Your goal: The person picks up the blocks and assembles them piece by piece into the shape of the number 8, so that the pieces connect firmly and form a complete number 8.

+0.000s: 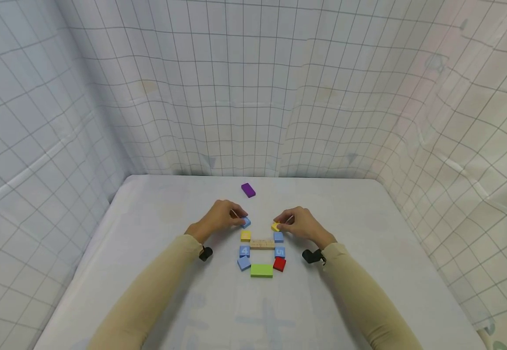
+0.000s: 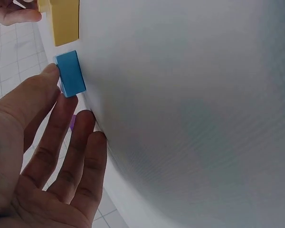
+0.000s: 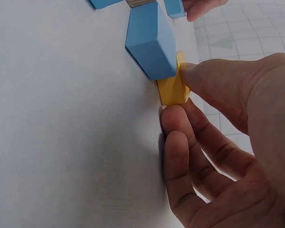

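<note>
My left hand pinches a blue block between thumb and fingers, at the far left of a group of blocks. In the left wrist view the thumb lies on one side of that blue block and a fingertip at its end. Across from it my right hand pinches a yellow block. The right wrist view has this yellow block partly hidden behind a nearer blue block. Just nearer than the hands lie another yellow block on the left and a blue block on the right.
A wooden piece lies between the columns. Nearer are blue blocks marked 4 and 5, a plain blue block, a red block and a green block. Farther back lies a purple block on the white table.
</note>
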Demonstrator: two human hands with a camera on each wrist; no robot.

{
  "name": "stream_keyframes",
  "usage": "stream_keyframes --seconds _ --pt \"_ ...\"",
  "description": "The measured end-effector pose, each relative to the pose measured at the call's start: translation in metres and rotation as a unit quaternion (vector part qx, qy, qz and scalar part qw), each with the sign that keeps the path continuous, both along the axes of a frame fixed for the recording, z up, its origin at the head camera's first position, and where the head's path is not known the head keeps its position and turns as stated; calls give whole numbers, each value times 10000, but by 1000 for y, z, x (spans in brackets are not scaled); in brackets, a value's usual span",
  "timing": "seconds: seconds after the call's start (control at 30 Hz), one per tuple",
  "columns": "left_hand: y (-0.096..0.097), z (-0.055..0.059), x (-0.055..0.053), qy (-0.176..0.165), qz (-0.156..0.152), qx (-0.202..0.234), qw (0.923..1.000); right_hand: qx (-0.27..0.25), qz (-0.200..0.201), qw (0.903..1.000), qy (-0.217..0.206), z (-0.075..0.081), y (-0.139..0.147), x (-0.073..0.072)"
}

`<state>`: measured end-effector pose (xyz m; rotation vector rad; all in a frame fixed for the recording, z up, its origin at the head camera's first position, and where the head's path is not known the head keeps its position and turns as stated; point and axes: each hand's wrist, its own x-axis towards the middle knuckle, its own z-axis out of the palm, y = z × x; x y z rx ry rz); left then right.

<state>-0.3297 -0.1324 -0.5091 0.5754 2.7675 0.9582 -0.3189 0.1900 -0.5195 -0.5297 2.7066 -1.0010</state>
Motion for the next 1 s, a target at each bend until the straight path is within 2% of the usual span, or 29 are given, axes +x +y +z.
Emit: stream_keyframes --seconds 0.03,0.3,0.57,1.0 --pt "2 4 4 -44 16 -26 10000 1 -2 10000 -1 0 0 0" --pt "5 7 10 -18 -27 -173 9998 0 2 10000 -11 1 0 1" --pt "4 9 12 -142 -145 -79 9998 -20 -42 10000 -30 1 -1 2" --pt "5 9 13 -257 -113 -117 9995 -23 -23 10000 -30 1 -1 2"
